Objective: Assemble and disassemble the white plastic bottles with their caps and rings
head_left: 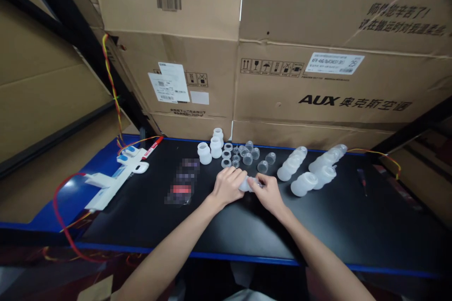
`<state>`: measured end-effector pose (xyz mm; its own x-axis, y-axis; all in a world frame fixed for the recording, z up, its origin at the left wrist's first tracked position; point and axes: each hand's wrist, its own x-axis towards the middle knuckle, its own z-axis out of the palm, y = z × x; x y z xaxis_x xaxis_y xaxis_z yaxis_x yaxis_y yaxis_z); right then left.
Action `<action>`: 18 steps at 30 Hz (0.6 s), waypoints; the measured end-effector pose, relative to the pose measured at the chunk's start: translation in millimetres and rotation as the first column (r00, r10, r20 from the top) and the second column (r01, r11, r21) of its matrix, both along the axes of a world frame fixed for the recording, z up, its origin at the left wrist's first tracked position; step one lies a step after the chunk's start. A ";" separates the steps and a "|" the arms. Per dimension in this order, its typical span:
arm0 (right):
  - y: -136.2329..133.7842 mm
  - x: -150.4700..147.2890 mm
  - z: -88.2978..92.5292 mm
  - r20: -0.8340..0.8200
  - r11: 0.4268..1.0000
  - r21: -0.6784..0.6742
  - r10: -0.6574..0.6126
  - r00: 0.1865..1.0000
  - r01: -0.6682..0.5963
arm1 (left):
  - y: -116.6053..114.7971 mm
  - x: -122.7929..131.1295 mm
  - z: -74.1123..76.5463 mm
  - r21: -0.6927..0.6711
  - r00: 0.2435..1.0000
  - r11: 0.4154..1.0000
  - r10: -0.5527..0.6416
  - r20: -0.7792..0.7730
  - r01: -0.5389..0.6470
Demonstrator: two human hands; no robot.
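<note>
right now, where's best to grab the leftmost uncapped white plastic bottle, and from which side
Probably around its narrowed waist, coming from the near left. The leftmost uncapped bottle stands upright and pinches in below its open rim; a neighbouring uncapped bottle stands close on its right.

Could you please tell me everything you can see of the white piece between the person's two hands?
The white piece is small, pale and slightly translucent, like soft plastic, with a rounded surface. It lies roughly sideways, the left hand wrapped around one end and the right hand gripping the other. Fingers hide much of it, so its full shape and any opening cannot be told, nor whether it touches the black tabletop.
</note>
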<state>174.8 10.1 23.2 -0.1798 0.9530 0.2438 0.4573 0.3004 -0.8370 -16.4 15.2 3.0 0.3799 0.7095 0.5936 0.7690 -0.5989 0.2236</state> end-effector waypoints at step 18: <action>-48.8 62.1 8.3 -0.157 0.969 0.058 -0.227 0.961 0.239 | -2.4 13.2 0.6 -0.313 0.876 0.851 -0.295 0.381 0.423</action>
